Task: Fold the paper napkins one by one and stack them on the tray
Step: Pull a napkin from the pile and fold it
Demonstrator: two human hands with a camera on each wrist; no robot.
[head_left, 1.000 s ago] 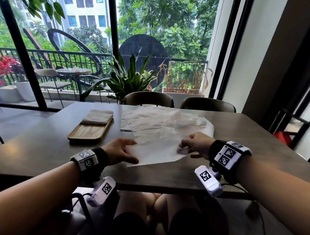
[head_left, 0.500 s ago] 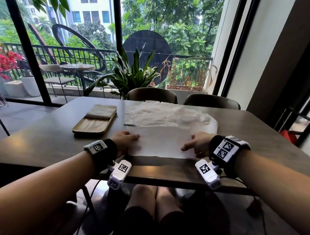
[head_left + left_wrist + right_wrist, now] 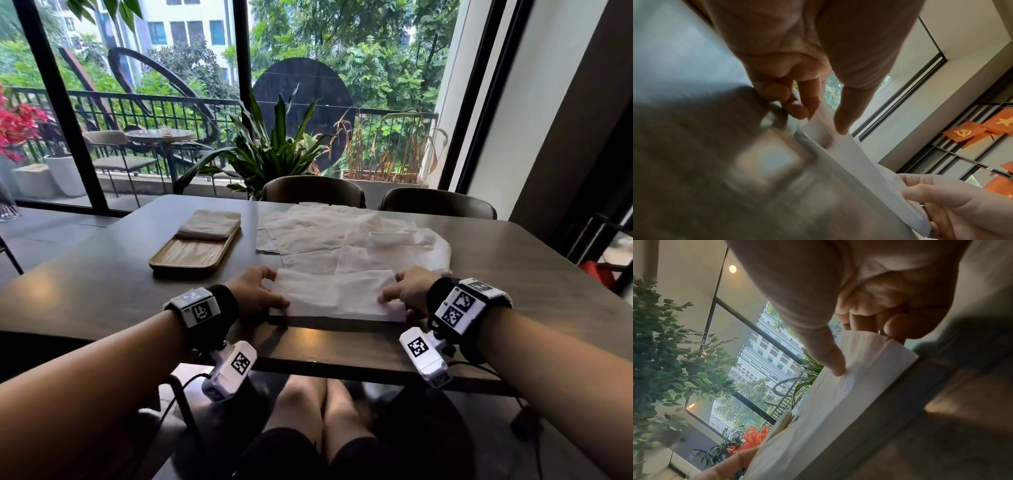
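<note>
A white paper napkin (image 3: 337,296) lies folded double as a wide strip near the table's front edge. My left hand (image 3: 270,291) pinches its left end, thumb on top and fingers curled at the edge, as the left wrist view shows (image 3: 818,120). My right hand (image 3: 394,289) pinches the right end the same way (image 3: 865,350). The napkin (image 3: 838,402) is slightly raised at that end. A wooden tray (image 3: 186,257) at the left carries a stack of folded napkins (image 3: 209,224).
Several unfolded napkins (image 3: 342,236) lie spread in a loose pile just behind the one I hold. Two chairs (image 3: 313,190) stand at the table's far side, with a potted plant (image 3: 270,150) and a window behind. Dark bare table (image 3: 85,291) lies left of my hands.
The napkin lay flat and open in front of me; now it is folded in half into a narrower strip. Both hands have shifted to grip its two short ends.
</note>
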